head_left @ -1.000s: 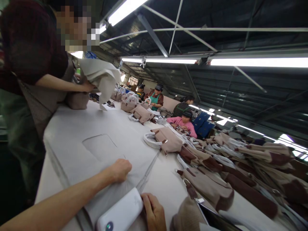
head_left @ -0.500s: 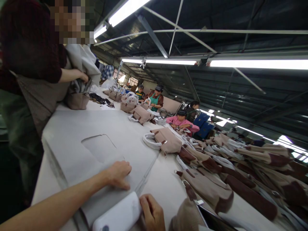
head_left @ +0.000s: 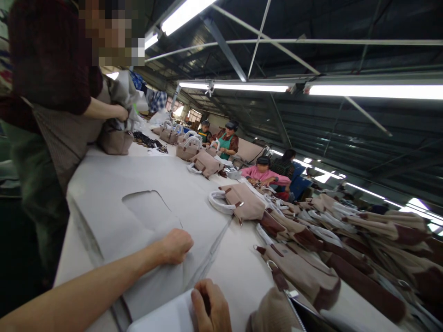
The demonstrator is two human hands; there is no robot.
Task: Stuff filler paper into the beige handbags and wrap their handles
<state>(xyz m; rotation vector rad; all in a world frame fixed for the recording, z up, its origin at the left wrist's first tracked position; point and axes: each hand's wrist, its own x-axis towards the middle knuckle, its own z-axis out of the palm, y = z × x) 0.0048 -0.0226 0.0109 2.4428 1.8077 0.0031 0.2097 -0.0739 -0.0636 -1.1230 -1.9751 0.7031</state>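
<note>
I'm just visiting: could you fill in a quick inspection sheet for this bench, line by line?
Surface: long pale table.
Job's things: flat grey fabric sheet with a cut-out; white piece at the near edge.
Clutter: beige handbags piled along the right side.
Grippers: left hand fisted on the sheet; right hand gripping the white piece.
Cables: nothing seen.
Surroundings: standing co-worker handling cloth, seated workers, strip lights.

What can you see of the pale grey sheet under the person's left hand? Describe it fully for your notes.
The pale grey sheet looks like thin non-woven fabric. It lies flat along the long table, with a rounded-corner cutout near its middle and a straight seam or fold at its right edge. The left hand, closed in a fist, pinches it into small wrinkles. The right hand holds a white object at its near end.
</note>
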